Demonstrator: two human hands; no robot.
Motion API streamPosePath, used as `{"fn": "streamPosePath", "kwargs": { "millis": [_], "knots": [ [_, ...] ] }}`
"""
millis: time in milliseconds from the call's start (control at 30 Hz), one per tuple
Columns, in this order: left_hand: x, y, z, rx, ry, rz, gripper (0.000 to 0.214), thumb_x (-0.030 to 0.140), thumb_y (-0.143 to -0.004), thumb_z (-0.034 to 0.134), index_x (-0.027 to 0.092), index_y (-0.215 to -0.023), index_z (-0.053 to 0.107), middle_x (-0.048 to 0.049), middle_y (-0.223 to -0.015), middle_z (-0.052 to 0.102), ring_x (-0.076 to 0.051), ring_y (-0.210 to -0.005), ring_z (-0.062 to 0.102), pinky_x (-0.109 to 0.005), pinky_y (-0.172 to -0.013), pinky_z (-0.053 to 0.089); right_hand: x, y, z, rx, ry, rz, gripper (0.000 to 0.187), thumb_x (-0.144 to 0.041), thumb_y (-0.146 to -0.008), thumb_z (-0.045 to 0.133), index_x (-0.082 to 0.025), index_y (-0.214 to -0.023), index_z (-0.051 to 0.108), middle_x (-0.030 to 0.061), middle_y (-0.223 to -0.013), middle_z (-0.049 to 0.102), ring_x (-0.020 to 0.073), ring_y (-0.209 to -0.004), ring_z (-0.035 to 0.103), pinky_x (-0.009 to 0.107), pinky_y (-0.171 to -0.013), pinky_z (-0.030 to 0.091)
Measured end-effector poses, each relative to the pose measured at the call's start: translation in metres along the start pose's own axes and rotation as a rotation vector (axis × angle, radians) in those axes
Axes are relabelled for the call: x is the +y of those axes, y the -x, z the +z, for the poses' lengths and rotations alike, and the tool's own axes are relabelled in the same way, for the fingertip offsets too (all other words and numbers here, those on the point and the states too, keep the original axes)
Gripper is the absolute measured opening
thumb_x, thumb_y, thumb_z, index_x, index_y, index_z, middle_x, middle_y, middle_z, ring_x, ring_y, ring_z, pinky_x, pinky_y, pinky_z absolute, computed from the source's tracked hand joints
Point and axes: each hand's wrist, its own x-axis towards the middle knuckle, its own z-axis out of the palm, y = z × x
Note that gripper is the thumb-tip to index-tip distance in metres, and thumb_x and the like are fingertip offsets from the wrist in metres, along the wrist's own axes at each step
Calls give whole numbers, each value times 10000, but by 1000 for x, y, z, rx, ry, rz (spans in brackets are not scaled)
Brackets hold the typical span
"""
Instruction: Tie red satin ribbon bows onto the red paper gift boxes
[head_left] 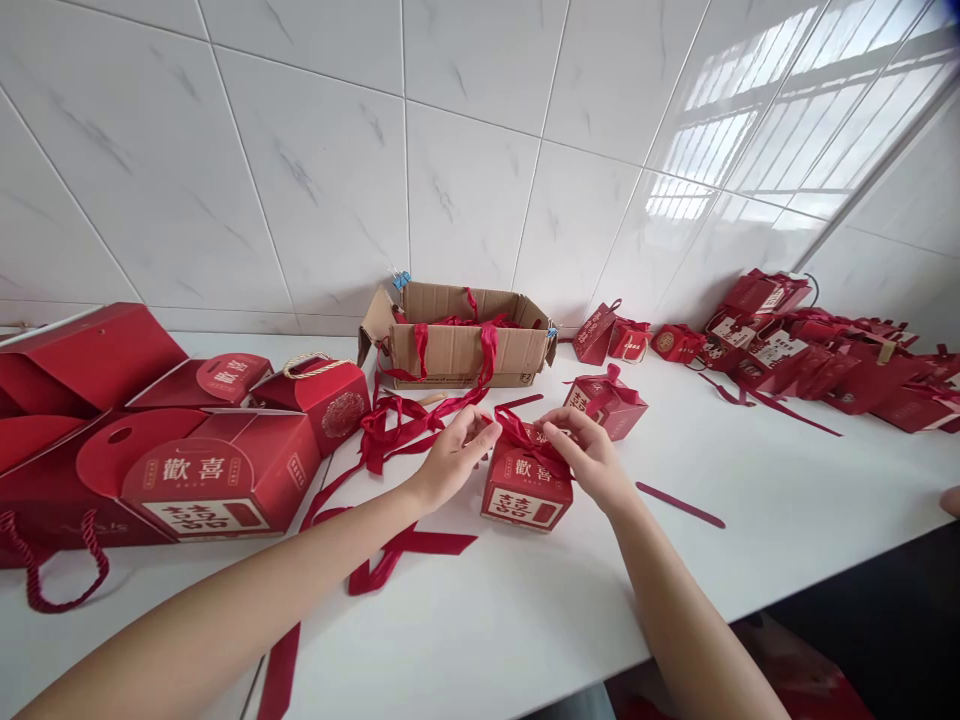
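A small red gift box (525, 485) with gold and black characters stands upright on the white table in front of me. On its top lies a dark red satin ribbon (516, 428) in loops. My left hand (454, 460) is at the box's upper left, thumb and fingers pinched on the ribbon. Opposite it, my right hand (590, 452) pinches the ribbon at the upper right. The fingertips partly cover the ribbon, so I cannot tell whether it is knotted. Just behind my right hand stands another red box (619, 415) with a bow on top.
An open cardboard box (465, 350) of ribbons stands against the tiled wall. Loose ribbon (382, 430) trails left of my hands. Larger red boxes (225, 470) crowd the left; a pile of red boxes (847, 370) fills the far right. Part of a person's hand (951, 501) shows at the right edge.
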Motion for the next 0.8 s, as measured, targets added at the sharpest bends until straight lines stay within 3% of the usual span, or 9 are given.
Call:
{"fn": "streamPosePath", "kwargs": {
  "millis": [67, 133, 233, 300, 400, 433, 500, 600, 800],
  "knots": [
    [3, 0, 1, 64, -39, 65, 264, 451, -857, 564, 216, -947, 484, 39, -737, 485, -112, -690, 481, -243, -621, 402, 2, 1, -2, -1, -31, -55, 203, -360, -858, 505, -205, -953, 595, 54, -938, 650, 200, -886, 600, 341, -798, 472],
    [4, 3, 2, 111, -95, 128, 226, 397, -825, 624, 202, -858, 514, 28, -735, 515, -117, -689, 502, -255, -631, 421, 4, 2, -3, -22, 12, -161, 243, -307, -859, 463, -219, -1039, 599, 52, -963, 642, 214, -937, 590, 371, -846, 456],
    [4, 9, 4, 82, -171, 204, 210, 365, -807, 647, 208, -726, 534, 1, -719, 562, -142, -677, 527, -294, -634, 449, 6, 4, -4, -82, 186, -307, 329, -286, -880, 419, -247, -1142, 614, 60, -1022, 590, 224, -991, 557, 411, -916, 410],
    [1, 10, 5, 140, -229, 261, 137, 343, -801, 650, 245, -849, 567, -18, -825, 587, -167, -753, 544, -308, -648, 469, 6, 4, -4, -112, 272, -352, 355, -300, -904, 392, -259, -1174, 619, 67, -1056, 541, 227, -1009, 537, 418, -935, 391],
    [-3, 5, 4, 290, -283, 260, 375, 315, -806, 629, 278, -1160, 509, -56, -1076, 562, -177, -893, 545, -296, -664, 494, 7, 4, -5, -132, 317, -359, 381, -326, -932, 356, -269, -1204, 616, 73, -1061, 494, 227, -1012, 519, 414, -932, 388],
    [-3, 3, 2, 292, -293, 246, 369, 313, -815, 617, 258, -1167, 521, -64, -1091, 570, -175, -905, 552, -287, -661, 495, 7, 4, -5, -138, 326, -357, 387, -332, -938, 349, -270, -1214, 614, 73, -1046, 485, 225, -995, 519, 410, -917, 394],
    [-3, 1, 0, 222, -318, 243, 207, 316, -834, 596, 205, -1008, 613, -63, -985, 633, -172, -856, 580, -274, -639, 482, 6, 4, -5, -158, 345, -355, 397, -342, -947, 341, -267, -1230, 609, 68, -983, 481, 213, -931, 522, 397, -867, 408],
    [2, 5, 0, 158, -375, 340, 120, 279, -846, 583, 178, -804, 632, -47, -807, 649, -171, -784, 592, -294, -670, 474, 3, 4, -4, -185, 374, -354, 412, -358, -962, 324, -248, -1231, 615, 53, -865, 493, 194, -823, 521, 377, -791, 406],
    [3, 27, 15, 58, -506, 644, 51, 167, -854, 530, 193, -810, 539, -77, -977, 634, -199, -964, 571, -374, -870, 469, 1, 5, -3, -180, 455, -319, 499, -371, -989, 225, -213, -1164, 665, 34, -740, 482, 172, -717, 499, 362, -740, 372]
  ]
}}
